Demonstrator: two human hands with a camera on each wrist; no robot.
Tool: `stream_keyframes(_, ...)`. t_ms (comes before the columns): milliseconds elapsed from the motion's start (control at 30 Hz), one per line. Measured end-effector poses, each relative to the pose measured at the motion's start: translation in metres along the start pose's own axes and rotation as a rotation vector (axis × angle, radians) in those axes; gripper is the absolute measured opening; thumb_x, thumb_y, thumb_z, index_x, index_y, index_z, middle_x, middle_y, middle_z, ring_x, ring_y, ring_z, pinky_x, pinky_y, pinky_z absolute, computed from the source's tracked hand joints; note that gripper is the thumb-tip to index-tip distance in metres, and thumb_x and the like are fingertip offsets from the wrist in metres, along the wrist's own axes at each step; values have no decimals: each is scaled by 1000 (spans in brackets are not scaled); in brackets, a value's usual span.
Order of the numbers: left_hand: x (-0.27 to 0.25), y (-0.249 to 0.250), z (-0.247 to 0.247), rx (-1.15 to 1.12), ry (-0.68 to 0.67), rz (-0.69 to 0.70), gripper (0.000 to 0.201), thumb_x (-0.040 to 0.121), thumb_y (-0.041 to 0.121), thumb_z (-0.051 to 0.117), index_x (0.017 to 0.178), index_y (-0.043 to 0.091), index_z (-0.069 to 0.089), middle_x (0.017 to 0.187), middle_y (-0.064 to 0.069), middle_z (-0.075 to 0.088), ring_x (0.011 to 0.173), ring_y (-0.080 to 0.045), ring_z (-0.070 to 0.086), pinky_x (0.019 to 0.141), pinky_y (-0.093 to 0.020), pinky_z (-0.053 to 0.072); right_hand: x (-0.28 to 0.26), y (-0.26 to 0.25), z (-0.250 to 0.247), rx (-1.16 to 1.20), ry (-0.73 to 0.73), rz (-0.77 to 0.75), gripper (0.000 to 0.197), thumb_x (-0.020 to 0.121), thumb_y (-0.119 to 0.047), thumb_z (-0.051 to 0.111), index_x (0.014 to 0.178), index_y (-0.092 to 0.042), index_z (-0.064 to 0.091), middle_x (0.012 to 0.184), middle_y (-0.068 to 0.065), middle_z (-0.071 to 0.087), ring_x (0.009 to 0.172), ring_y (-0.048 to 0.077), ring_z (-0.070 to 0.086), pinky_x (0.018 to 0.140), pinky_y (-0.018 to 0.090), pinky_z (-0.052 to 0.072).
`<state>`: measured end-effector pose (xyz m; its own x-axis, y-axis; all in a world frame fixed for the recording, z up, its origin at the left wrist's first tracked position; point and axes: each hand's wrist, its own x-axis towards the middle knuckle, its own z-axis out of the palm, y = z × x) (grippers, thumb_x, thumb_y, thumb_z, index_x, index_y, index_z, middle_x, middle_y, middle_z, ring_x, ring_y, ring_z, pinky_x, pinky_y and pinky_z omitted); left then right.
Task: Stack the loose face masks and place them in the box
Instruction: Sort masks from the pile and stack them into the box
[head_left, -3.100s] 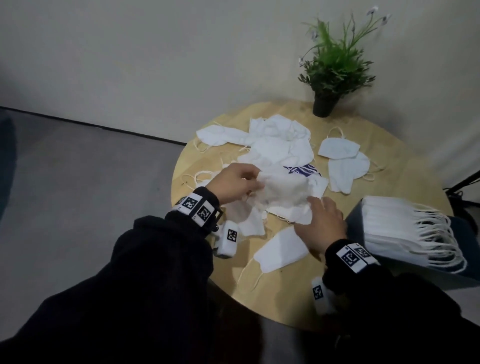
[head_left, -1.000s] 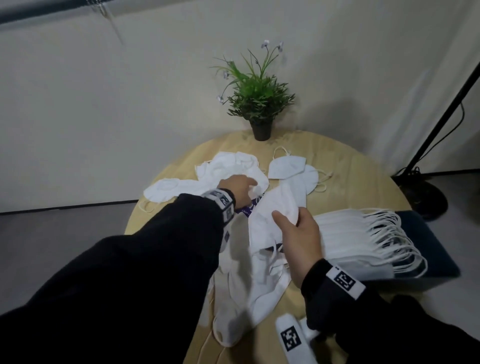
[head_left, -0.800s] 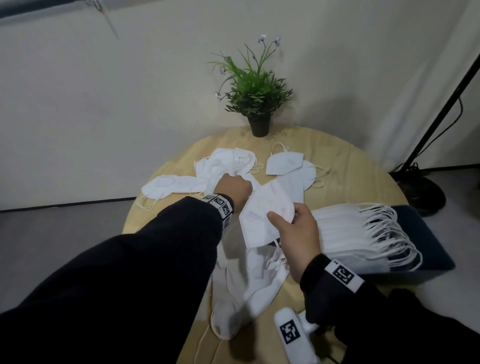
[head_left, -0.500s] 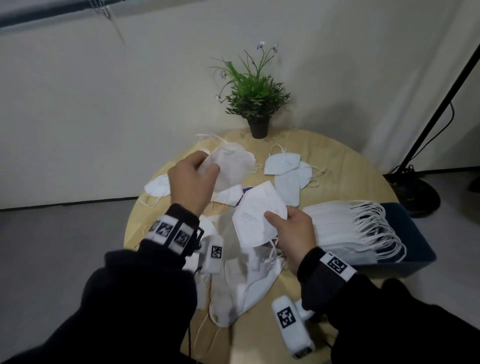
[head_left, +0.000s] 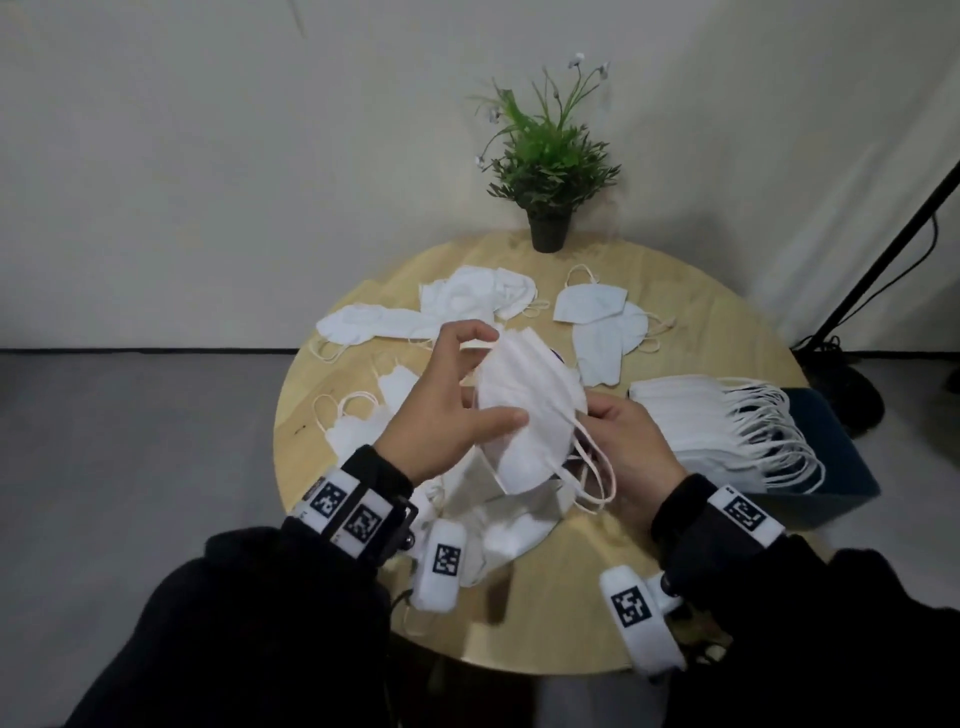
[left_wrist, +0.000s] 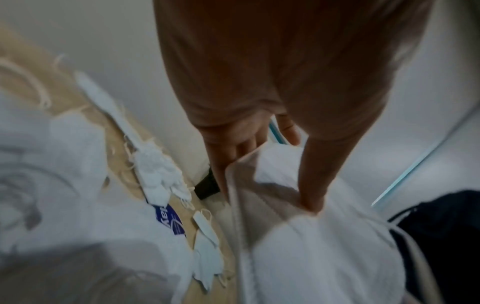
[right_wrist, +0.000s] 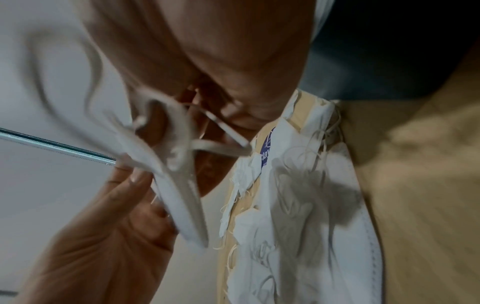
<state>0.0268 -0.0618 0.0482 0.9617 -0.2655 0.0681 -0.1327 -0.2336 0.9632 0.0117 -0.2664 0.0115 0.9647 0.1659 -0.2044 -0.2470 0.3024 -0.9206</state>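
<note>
Above the middle of the round wooden table (head_left: 691, 322) I hold a few white folded face masks (head_left: 530, 415) stacked together, ear loops hanging at the lower right. My left hand (head_left: 483, 384) pinches them, thumb on the front and fingers behind the top edge. My right hand (head_left: 608, 421) grips their right edge. In the left wrist view the thumb (left_wrist: 311, 193) presses on the masks (left_wrist: 311, 257). The right wrist view shows the masks (right_wrist: 179, 191) edge-on. A dark blue box (head_left: 836, 467) at the right holds a thick mask stack (head_left: 701, 431).
Loose masks lie at the back left (head_left: 467, 296), the back middle (head_left: 597, 332) and in a pile under my hands (head_left: 498, 519). A purple printed wrapper (left_wrist: 168, 218) shows among them. A potted plant (head_left: 548, 171) stands at the table's far edge. A black stand (head_left: 883, 260) rises at the right.
My left hand lifted a mask from the back left and brought it onto the mask in my right hand. Both hands now hold the masks together.
</note>
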Motion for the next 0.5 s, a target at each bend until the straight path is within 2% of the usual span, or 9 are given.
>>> stream_keyframes(67,3,-1,-4,0,-34,-17,80,86,1,79,136,51,43,124,-6,68,102,-27,70,84,-41,63,0,1,-2,-85,70,-17,11,91,-5,74,97,1,80,93,27,76,73,28,68,67,36,58)
stream_keyframes(100,5,-4,-8,45,-38,-11,81,88,1,77,139,54,44,121,-4,70,107,-24,69,87,-40,62,1,1,-3,-124,125,-32,7,88,-3,76,91,2,79,85,25,75,66,25,65,63,32,55)
stream_keyframes(167,8,-10,-18,162,-48,-9,74,90,4,75,142,49,49,124,9,69,113,-12,67,92,-38,60,5,2,-7,-149,239,-67,5,83,0,79,80,0,76,69,18,68,54,21,59,53,26,50)
stream_keyframes(267,11,-21,-33,236,-12,-70,67,90,12,75,146,39,50,131,14,65,116,-9,66,101,-47,56,10,-2,-11,-60,348,-70,12,85,-1,79,92,-10,72,64,11,57,48,17,50,44,23,45)
stream_keyframes(300,10,-22,-36,232,4,-75,67,89,17,75,146,38,49,131,14,65,117,-10,65,103,-49,54,12,-4,-11,-20,348,-57,15,88,-6,77,98,-12,69,65,7,54,48,15,47,44,24,43)
stream_keyframes(367,9,-23,-38,212,28,-63,67,87,25,74,147,38,48,133,13,65,122,-12,63,106,-51,52,13,-4,-9,-10,300,-4,28,88,-27,80,108,-19,63,74,3,51,48,13,43,45,26,39)
stream_keyframes(433,8,-24,-37,190,32,-37,67,86,30,74,147,39,47,137,13,63,127,-14,61,108,-52,50,14,0,-3,-210,211,38,57,73,-50,86,119,-26,62,83,2,53,53,14,46,48,27,37)
stream_keyframes(467,7,-24,-37,176,25,-30,67,87,32,73,148,38,46,139,13,62,130,-15,60,109,-53,49,13,1,-1,-330,155,46,64,68,-53,89,122,-28,64,85,3,57,58,15,53,51,29,41)
stream_keyframes(500,6,-24,-36,166,13,-25,67,87,33,72,148,38,46,141,13,61,132,-15,58,110,-54,48,12,4,1,-412,96,43,60,69,-47,91,120,-24,69,86,6,63,64,16,60,56,31,47)
